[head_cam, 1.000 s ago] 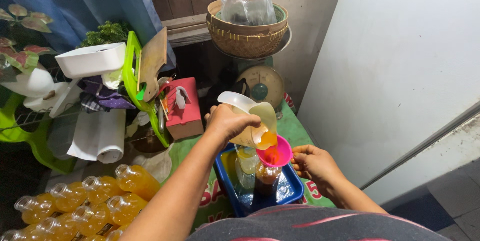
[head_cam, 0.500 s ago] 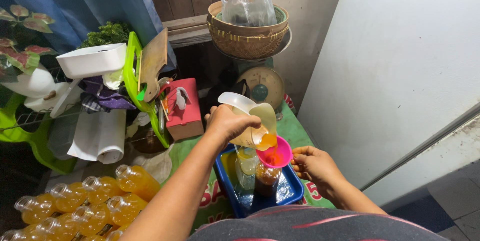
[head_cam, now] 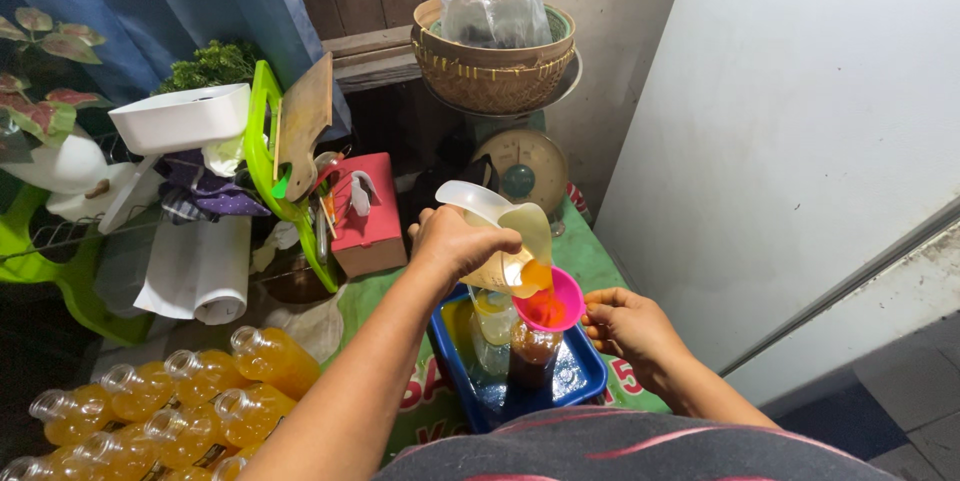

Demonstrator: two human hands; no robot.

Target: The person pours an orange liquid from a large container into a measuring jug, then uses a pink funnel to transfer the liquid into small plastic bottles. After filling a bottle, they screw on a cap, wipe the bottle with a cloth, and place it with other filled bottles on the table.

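Note:
My left hand point(head_cam: 455, 241) grips a clear plastic jug point(head_cam: 500, 226) and tilts it, so orange liquid runs into a pink funnel point(head_cam: 555, 299). The funnel sits in the neck of a small clear bottle point(head_cam: 532, 351) holding dark amber liquid. My right hand point(head_cam: 628, 326) touches the funnel's right edge with its fingertips. The bottle stands in a blue tray point(head_cam: 580, 376) next to another clear bottle point(head_cam: 492, 326) with yellowish liquid.
Several capped bottles of yellow-orange liquid point(head_cam: 190, 396) lie at the lower left. A red tissue box point(head_cam: 365, 211), a green rack with a wooden board point(head_cam: 300, 121), a weighing scale point(head_cam: 520, 176) under a woven basket point(head_cam: 495, 66) and a white wall panel point(head_cam: 800, 141) surround the spot.

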